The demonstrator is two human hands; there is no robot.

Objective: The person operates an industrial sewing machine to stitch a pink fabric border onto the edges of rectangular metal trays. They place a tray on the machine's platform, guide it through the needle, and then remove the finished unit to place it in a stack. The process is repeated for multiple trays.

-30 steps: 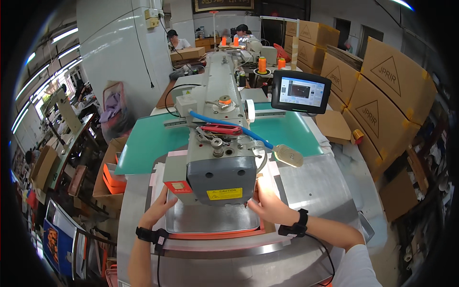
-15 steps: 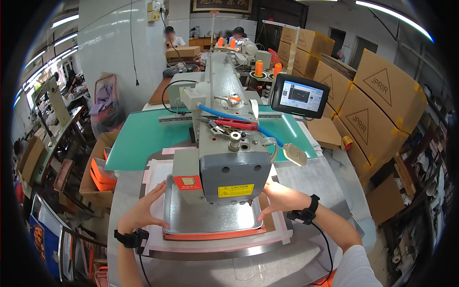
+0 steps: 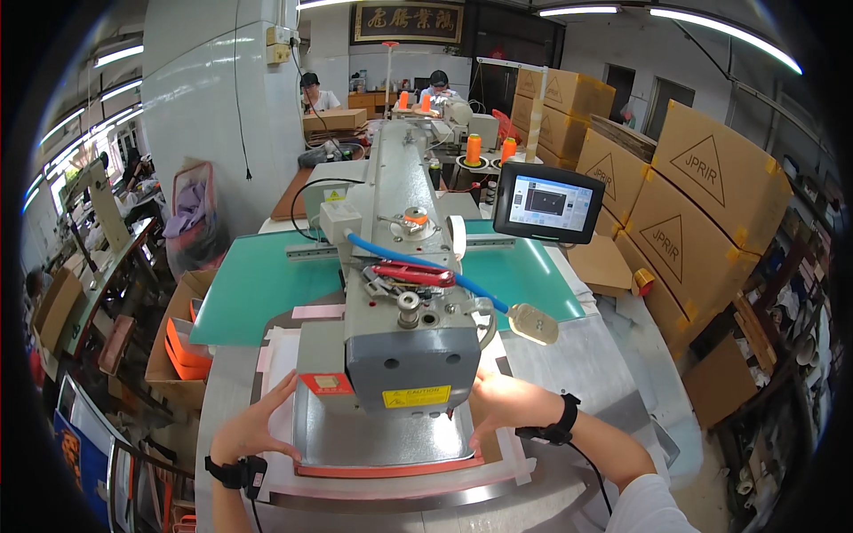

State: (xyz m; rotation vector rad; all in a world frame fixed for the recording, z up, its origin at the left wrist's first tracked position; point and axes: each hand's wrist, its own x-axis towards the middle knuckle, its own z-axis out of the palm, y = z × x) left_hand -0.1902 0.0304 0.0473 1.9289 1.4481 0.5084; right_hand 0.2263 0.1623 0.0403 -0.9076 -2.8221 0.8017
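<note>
A shallow silver metal tray lies flat under the grey head of a large sewing machine. Along its front edge shows an orange sheet, on a white, pink-edged backing. My left hand is at the tray's left side, thumb by the front corner and fingers spread toward the far side. On the opposite side, my right hand has its thumb by the front right corner, fingers apart and their tips partly hidden by the machine head. Neither hand is wrapped round the tray.
A control screen stands right of the machine, near orange thread cones. Stacked cardboard boxes line the right. Left of the green plate, a carton holds orange pieces. Two people sit at the back.
The view has tilted up slightly, so the machine and tray sit lower and a little further left in the picture. Both hands stay at the tray's sides.
</note>
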